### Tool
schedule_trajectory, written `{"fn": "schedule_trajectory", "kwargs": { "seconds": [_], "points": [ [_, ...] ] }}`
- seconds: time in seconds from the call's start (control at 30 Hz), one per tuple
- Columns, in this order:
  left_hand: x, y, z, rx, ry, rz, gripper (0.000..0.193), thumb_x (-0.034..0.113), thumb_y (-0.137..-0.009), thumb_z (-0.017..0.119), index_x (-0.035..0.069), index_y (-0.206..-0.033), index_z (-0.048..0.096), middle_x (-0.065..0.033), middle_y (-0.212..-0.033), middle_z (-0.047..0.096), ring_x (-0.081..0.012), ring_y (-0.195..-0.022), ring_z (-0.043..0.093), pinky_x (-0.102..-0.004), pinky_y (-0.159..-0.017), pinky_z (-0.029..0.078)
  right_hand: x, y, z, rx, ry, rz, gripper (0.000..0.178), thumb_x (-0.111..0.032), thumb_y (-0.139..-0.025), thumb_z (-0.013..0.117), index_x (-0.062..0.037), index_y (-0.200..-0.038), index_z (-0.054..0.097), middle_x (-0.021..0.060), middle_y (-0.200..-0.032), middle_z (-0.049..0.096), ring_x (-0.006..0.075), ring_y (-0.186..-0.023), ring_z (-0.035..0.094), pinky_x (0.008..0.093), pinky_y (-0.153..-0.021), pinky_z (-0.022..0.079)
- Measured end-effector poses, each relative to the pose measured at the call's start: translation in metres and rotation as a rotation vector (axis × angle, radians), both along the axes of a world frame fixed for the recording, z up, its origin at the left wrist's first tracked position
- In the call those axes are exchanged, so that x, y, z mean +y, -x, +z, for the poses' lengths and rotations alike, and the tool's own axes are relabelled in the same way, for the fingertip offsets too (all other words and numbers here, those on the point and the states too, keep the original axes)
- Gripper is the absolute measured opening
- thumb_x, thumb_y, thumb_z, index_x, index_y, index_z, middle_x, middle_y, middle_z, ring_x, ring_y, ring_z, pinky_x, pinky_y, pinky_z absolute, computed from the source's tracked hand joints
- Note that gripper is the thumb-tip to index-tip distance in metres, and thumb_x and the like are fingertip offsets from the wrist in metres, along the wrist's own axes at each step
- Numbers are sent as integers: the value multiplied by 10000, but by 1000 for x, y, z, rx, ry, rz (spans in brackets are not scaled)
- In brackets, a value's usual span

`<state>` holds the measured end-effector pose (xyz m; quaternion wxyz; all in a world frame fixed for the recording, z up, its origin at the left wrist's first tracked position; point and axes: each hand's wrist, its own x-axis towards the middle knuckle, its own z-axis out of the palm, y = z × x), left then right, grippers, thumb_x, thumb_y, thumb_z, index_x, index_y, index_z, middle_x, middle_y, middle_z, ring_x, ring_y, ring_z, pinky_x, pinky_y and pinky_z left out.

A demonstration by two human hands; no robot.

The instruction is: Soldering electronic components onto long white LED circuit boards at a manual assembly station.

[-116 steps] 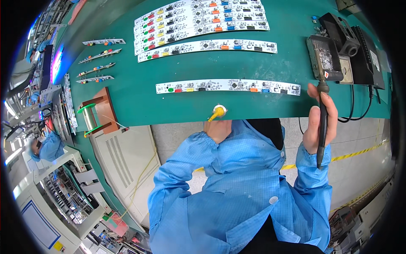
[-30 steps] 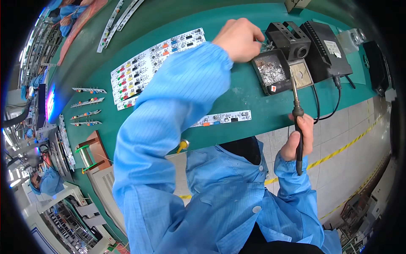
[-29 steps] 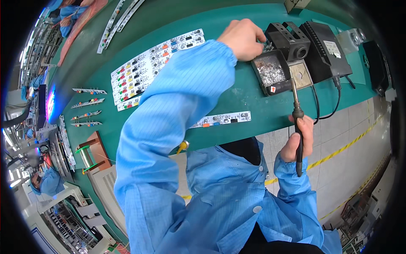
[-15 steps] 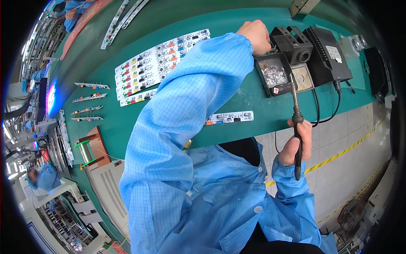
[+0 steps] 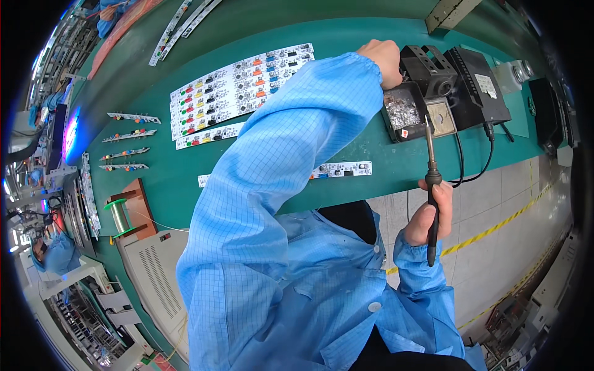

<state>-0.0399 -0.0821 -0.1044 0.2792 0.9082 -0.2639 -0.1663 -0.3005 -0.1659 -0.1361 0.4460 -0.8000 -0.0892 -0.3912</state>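
My right hand (image 5: 431, 213) grips a soldering iron (image 5: 433, 204) by its dark handle, its metal tip pointing up beside a black tray (image 5: 394, 133) of solder scraps. My left hand (image 5: 382, 60), at the end of a blue sleeve stretched across the bench, is closed just above that tray, next to the black iron stand (image 5: 430, 71). Its fingertips are turned away, so whatever they hold is hidden. A narrow white circuit board (image 5: 349, 169) lies on the green bench, partly covered by my left sleeve. Behind my arm is a panel of similar boards (image 5: 229, 93) with coloured components.
Right of the stand sit a black box-shaped unit (image 5: 476, 86) with a cable and a clear bottle (image 5: 513, 73). Several single boards (image 5: 130, 134) line the left side, above a solder wire spool (image 5: 119, 217) and a pale vented case (image 5: 154, 272). Another person (image 5: 59, 253) is far left.
My left hand has shifted slightly right and down, still closed near the tray. The iron stays in my right hand, almost unmoved. More of the narrow board's left end shows.
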Motion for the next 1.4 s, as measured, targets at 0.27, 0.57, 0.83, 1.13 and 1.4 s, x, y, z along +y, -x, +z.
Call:
{"fn": "schedule_trajectory", "kwargs": {
  "seconds": [0.27,0.57,0.83,1.13,1.4],
  "points": [
    [30,0,20,-154,59,14,115,105,-682,596,36,-756,653,-116,-757,655,-243,-734,632,-352,-670,507,4,-1,-2,11,-17,0,389,-299,-927,448,11,-1156,498,215,-939,599,272,-886,549,409,-822,419],
    [136,36,61,-301,357,131,117,100,-642,602,-16,-632,617,-166,-575,595,-241,-538,612,-327,-548,484,29,-35,0,89,-73,149,407,-280,-944,449,34,-1203,457,236,-1069,565,252,-847,585,385,-796,466],
    [127,30,32,-233,263,65,126,113,-705,616,7,-753,666,-100,-692,651,-195,-633,618,-306,-619,499,33,-40,-27,-151,-228,-12,387,-256,-952,446,10,-1231,423,214,-1140,518,237,-840,560,377,-761,464],
    [94,-8,44,-158,159,80,170,106,-725,565,11,-810,678,-133,-757,667,-250,-702,639,-329,-691,509,23,-45,-16,-172,-247,-31,398,-314,-950,444,-14,-1210,438,201,-1118,529,237,-850,547,349,-719,455],
    [-16,-121,17,-376,85,-9,372,68,-758,503,52,-1114,607,-192,-1120,577,-354,-1054,543,-384,-937,432,-9,-52,-23,-239,-277,-99,380,-286,-940,458,-43,-1232,434,215,-1247,419,287,-1008,515,382,-782,451]
  ]
}}
